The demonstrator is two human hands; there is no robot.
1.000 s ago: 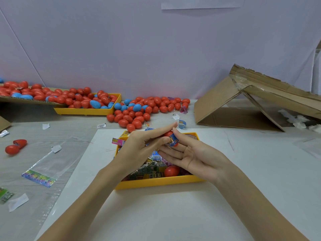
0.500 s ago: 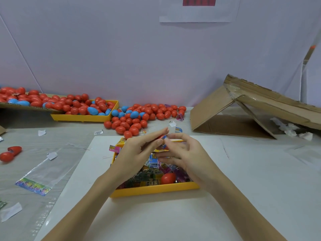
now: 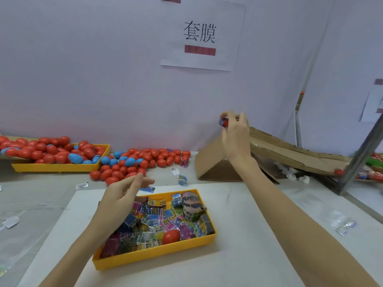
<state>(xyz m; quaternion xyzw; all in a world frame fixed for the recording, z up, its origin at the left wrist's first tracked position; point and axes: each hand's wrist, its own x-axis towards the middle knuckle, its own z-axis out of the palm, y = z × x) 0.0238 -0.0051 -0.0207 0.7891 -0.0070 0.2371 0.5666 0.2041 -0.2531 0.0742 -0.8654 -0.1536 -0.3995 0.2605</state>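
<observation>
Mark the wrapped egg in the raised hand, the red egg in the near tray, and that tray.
wrapped egg (image 3: 223,122), head view, its visible banded end
red egg (image 3: 171,236), head view, middle of shell
yellow tray (image 3: 157,255), head view, front wall

Packing workshop: heaped plastic eggs (image 3: 132,162), sticker tray (image 3: 157,254), station sign (image 3: 201,36).

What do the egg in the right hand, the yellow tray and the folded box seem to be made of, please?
The egg, pinched by the right hand, is blurred: red shell, probably hard plastic, with a blue printed band, likely film. The yellow tray looks like moulded plastic: smooth, even colour. The folded box is matt brown cardboard with ragged edges.
</observation>
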